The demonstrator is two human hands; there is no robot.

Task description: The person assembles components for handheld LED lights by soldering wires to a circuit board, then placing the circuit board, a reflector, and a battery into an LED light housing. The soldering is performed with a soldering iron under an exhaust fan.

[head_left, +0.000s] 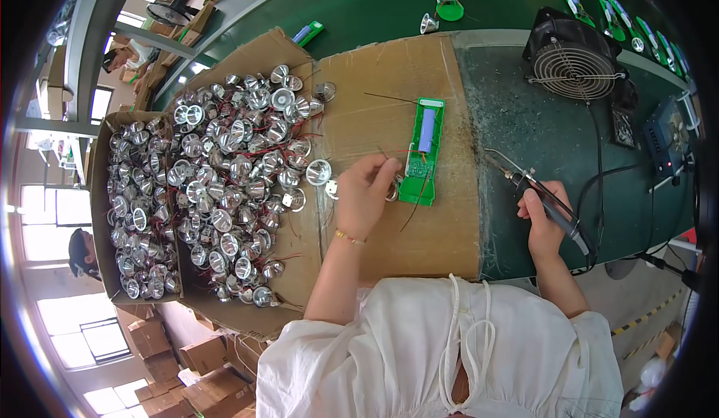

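Note:
On the cardboard sheet lies a green flashlight housing point(420, 186) with a purple cylindrical battery point(428, 130), a small circuit board and thin red and black wires. My left hand point(365, 193) is just left of the board, thumb and fingertips pinched on what looks like a thin wire. A shiny reflector point(392, 191) is partly hidden behind this hand. On the right, my right hand point(545, 212) is wrapped round a soldering iron point(554, 210) with a thin metal guide along it. Its tip points up and left, apart from the housing.
Many silver reflectors point(240, 165) with red wires fill cardboard trays on the left. A black fan with a wire grille point(575, 70) stands at the back right, near a blue soldering station point(666, 139). More green housings point(448, 2) lie along the far bench. The iron's cable point(599, 186) crosses the right side.

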